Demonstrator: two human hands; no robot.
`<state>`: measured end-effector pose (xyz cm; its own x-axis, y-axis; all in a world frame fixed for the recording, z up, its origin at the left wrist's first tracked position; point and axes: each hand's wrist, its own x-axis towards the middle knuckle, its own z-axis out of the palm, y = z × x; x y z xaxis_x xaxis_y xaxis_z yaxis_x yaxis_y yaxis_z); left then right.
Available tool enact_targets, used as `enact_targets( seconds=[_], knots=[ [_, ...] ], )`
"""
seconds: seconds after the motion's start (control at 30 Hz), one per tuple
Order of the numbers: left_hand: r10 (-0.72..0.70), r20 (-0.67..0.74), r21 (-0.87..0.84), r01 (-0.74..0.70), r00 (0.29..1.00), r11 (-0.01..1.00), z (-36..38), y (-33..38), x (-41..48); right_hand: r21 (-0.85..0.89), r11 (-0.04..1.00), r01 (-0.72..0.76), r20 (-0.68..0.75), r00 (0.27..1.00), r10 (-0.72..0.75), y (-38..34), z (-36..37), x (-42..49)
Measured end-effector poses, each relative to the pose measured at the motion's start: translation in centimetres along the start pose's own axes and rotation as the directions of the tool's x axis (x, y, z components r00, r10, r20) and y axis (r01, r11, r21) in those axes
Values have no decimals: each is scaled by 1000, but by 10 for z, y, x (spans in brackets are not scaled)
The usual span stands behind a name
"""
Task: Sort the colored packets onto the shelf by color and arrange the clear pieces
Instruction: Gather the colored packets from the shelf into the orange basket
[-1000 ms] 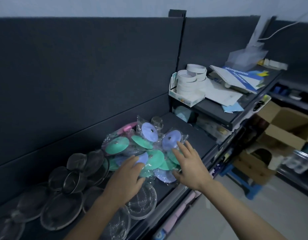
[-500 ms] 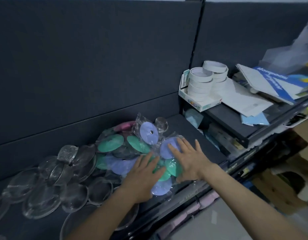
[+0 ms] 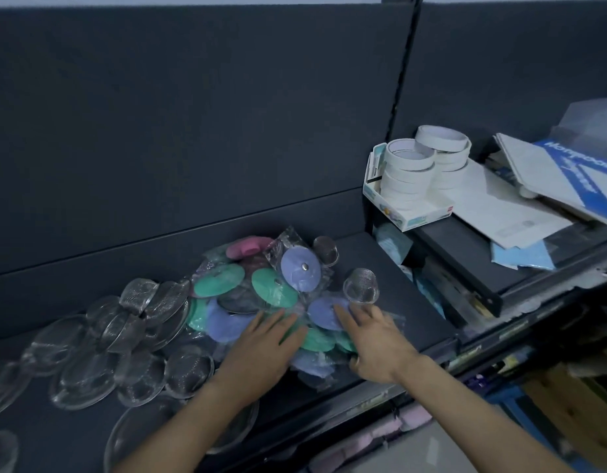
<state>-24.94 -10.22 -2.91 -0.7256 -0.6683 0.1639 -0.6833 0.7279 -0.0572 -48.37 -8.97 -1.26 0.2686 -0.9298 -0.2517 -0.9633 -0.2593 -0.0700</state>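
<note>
Panel wall (image 3: 192,131), dark grey, backs the whole scene. Shelf (image 3: 390,278) below it, dark, running left to right.

Clear pieces (image 3: 83,339): shallow round domes spread over the left half of the shelf, overlapping, some tilted against each other.

Colored packets (image 3: 271,288): one mixed heap mid-shelf, just right of the clear pieces. Green and purple discs in crinkled clear bags, unsorted. Pink packet (image 3: 249,247) at the back against the wall. Purple packet (image 3: 300,269) propped up near the top.

Raised side shelf to the right carries papers (image 3: 500,206) and tape rolls (image 3: 407,172) stacked in a small carton.

Left hand (image 3: 261,349): flat on the heap's front, fingers straight, palm down, gripping nothing. Right hand (image 3: 377,343): same, fingers spread over a purple disc at the heap's right edge.

Two small mesh cups (image 3: 360,286) sit at the right of the heap, one just beyond the right fingertips.
</note>
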Motion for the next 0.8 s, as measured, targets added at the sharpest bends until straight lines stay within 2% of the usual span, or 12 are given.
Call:
enact_targets(
  seconds=[0.07, 0.13, 0.23, 0.37, 0.47, 0.57, 0.63, 0.7, 0.8],
  knots=[
    [-47, 83, 4, 47, 995, 999, 2, -2, -1, 26, 999, 18, -8, 1000, -18, 0, 2, 0],
    [-28, 78, 4, 28, 997, 1000, 3, -4, -3, 39, 998, 40, -34, 999, -38, -1, 5, -1],
    [-27, -71, -62, 23, 997, 998, -4, -10, -2, 112, 992, 54, -153, 987, -37, -4, 2, -2],
    [-213, -182, -372, 133, 960, 919, -8, -21, -5, 346, 938, 24, -285, 955, 80, -9, -10, -2],
    [-388, -249, -548, 201, 887, 812, -22, -22, -7, 627, 778, 39, -326, 920, 217, -15, -19, -4],
    [-549, -251, -683, 256, 797, 684, -42, -24, -10, 769, 639, 5, -293, 892, 346, -20, -23, -6],
    [-687, -219, -758, 323, 693, 567, -53, -27, -11, 814, 581, 5, -286, 874, 393, -24, -25, -5],
    [-811, -124, -858, 348, 572, 377, -59, -30, -9, 834, 551, 12, -279, 871, 404, -28, -28, -5],
    [-922, 29, -971, 231, 385, 65, -68, -38, -8, 847, 530, 26, -283, 868, 409, -33, -28, -5]
  ],
)
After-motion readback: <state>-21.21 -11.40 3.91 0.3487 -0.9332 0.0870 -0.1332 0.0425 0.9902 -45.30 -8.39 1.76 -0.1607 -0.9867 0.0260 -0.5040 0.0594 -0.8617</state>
